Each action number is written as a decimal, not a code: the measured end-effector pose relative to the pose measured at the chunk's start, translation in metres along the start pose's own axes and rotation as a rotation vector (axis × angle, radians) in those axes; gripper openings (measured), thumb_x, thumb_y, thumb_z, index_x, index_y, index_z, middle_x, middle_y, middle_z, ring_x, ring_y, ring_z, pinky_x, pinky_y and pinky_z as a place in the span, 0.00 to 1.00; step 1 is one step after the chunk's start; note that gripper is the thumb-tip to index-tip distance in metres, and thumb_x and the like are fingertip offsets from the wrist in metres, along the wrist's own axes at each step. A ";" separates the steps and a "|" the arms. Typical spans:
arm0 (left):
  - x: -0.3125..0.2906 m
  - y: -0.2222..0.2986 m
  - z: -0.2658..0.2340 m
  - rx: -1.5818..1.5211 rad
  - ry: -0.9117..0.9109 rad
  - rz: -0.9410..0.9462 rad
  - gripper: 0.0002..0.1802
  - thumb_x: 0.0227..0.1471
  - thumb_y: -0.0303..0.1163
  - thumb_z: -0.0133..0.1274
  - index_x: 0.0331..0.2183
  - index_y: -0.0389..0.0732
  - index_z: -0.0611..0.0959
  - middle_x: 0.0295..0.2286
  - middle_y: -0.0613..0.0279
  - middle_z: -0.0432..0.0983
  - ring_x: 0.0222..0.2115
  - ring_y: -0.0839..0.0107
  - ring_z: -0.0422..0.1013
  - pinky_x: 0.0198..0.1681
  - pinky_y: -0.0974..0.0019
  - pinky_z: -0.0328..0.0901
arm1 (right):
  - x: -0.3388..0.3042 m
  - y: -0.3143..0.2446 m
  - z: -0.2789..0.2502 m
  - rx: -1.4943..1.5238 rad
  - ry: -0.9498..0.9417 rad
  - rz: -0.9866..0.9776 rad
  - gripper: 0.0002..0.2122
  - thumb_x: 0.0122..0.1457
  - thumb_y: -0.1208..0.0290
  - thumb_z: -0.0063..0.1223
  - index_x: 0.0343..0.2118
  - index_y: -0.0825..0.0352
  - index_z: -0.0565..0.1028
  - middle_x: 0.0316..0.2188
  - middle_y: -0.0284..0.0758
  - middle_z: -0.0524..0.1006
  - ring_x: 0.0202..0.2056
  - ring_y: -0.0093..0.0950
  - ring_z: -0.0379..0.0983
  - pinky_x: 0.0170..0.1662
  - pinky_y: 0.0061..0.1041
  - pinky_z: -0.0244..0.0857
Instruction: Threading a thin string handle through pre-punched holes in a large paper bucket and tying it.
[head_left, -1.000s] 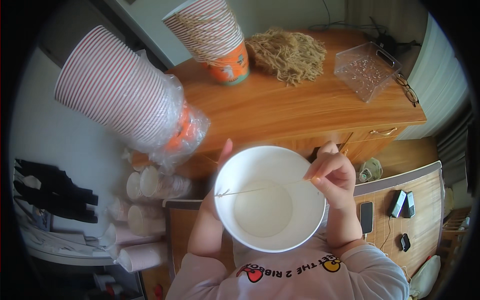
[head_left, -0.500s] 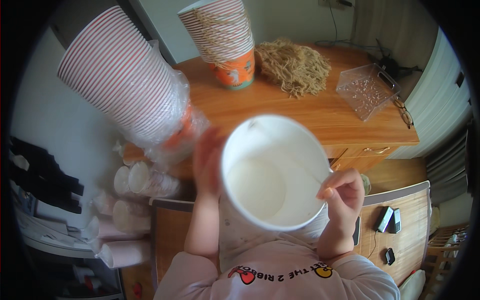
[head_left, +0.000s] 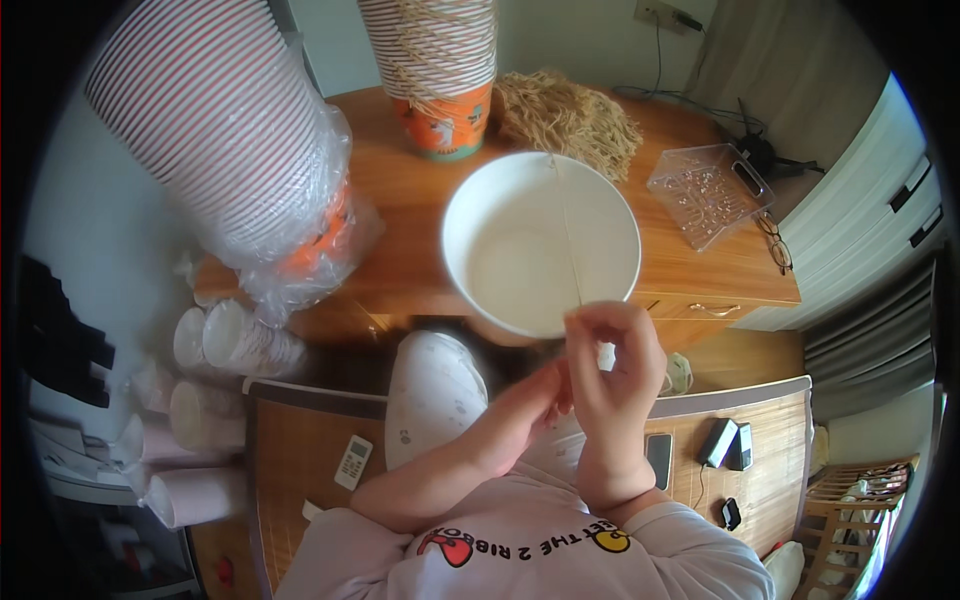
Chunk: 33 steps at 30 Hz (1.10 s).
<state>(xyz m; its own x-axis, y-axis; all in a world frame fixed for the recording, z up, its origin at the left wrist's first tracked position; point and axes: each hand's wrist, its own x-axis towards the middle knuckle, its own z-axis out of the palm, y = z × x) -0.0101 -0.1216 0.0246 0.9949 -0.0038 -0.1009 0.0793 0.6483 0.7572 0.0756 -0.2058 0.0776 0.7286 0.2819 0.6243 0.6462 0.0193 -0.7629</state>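
Note:
A white paper bucket [head_left: 480, 235] stands mouth up by the front edge of the desk, its inside facing me. A thin tan cord [head_left: 567, 225] runs across its mouth from the far rim to the near one. At the near right rim, my right hand [head_left: 620, 365] is closed in a pinch on the cord's near end. My left hand [head_left: 525, 412] lies just below and left of it, apart from the rim, fingers bent together. The right hand partly hides those fingertips, so what they hold cannot be made out.
On the wooden desk [head_left: 400, 230] stand a plastic-wrapped bucket stack [head_left: 210, 130], an orange-based stack [head_left: 440, 125] draped with cords, a cord heap [head_left: 565, 115], a clear box [head_left: 710, 190] of small pieces and glasses [head_left: 775, 242]. Wrapped stacks [head_left: 205, 415] lie at left; a remote [head_left: 353, 462] lies nearer me.
The bucket has moved away from me toward the desk. My left hand has left its left side and come beside my right hand. The cord now stretches straight across the mouth.

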 end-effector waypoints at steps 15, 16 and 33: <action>0.003 0.011 0.012 -0.274 -0.014 0.190 0.30 0.63 0.49 0.45 0.59 0.40 0.70 0.55 0.66 0.69 0.51 0.78 0.65 0.51 0.70 0.59 | -0.014 0.008 -0.031 0.849 -0.038 0.193 0.09 0.57 0.78 0.59 0.36 0.69 0.70 0.40 0.43 0.74 0.31 0.27 0.75 0.39 0.26 0.71; 0.003 0.006 0.010 -0.255 0.026 0.270 0.29 0.64 0.47 0.45 0.58 0.38 0.70 0.56 0.64 0.69 0.51 0.77 0.65 0.51 0.70 0.59 | -0.016 0.014 -0.034 0.883 -0.082 0.183 0.07 0.57 0.79 0.58 0.35 0.71 0.71 0.40 0.45 0.75 0.33 0.29 0.76 0.40 0.28 0.73; 0.003 0.029 -0.011 0.417 0.001 0.912 0.27 0.66 0.46 0.35 0.19 0.43 0.68 0.21 0.62 0.64 0.21 0.72 0.58 0.25 0.69 0.52 | -0.030 0.023 -0.027 0.398 0.073 -0.164 0.11 0.55 0.78 0.61 0.35 0.66 0.67 0.34 0.38 0.72 0.35 0.28 0.69 0.40 0.26 0.64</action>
<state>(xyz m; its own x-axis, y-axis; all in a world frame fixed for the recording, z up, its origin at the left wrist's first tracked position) -0.0060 -0.0943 0.0388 0.6867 0.3626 0.6301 -0.6976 0.0850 0.7114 0.0751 -0.2397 0.0457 0.6470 0.1762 0.7418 0.6273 0.4300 -0.6493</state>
